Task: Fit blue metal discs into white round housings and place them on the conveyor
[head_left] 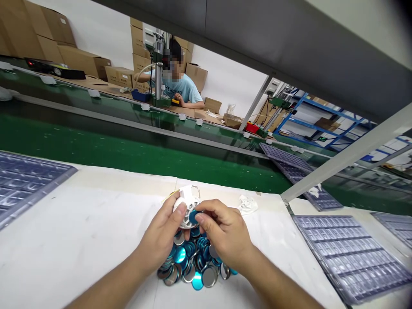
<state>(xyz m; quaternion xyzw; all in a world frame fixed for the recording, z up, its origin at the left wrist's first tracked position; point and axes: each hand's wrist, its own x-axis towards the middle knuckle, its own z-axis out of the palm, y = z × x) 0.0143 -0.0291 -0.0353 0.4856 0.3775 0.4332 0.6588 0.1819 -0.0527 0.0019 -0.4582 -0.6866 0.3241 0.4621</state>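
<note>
My left hand is closed around a white round plastic housing with slots and thin wires, which looks like a small fan. Between the thumb and fingers of my right hand is a blue disc, held against the face of the housing. Whether the disc is seated there I cannot tell. Below both hands lies a heap of round metal discs, some blue and some silver, on the white table.
Plastic trays lie at the left and right. Beyond the table runs a green conveyor. A crumpled white piece rests near the table's far edge. Across the conveyor, a person sits at a press. A slanted post stands at right.
</note>
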